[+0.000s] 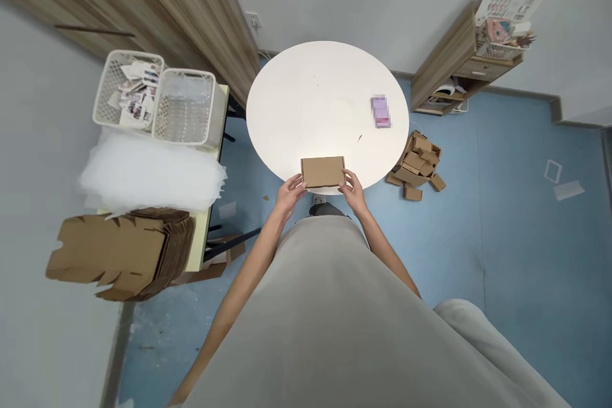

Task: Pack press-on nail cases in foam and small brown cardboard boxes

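A small closed cardboard box [323, 172] is at the near edge of the white round table [306, 102]. My left hand [289, 195] grips its left end, and my right hand [352, 191] grips its right end, fingers curled at the near corners. Whether the box rests on the table or is slightly raised, I cannot tell. Farther off on the table's right side lies a purple rectangular item [381, 111], blurred out. A small dark object [359, 138] lies nearer, too small to name.
At left, a side table [197, 248] bears flat cardboard blanks [109, 245], white foam sheets [153, 172], a basket of cards [106, 92] and a basket of clear plastic items [210, 102]. Small boxes [421, 156] are heaped on the floor at right, near a wooden cabinet [442, 64].
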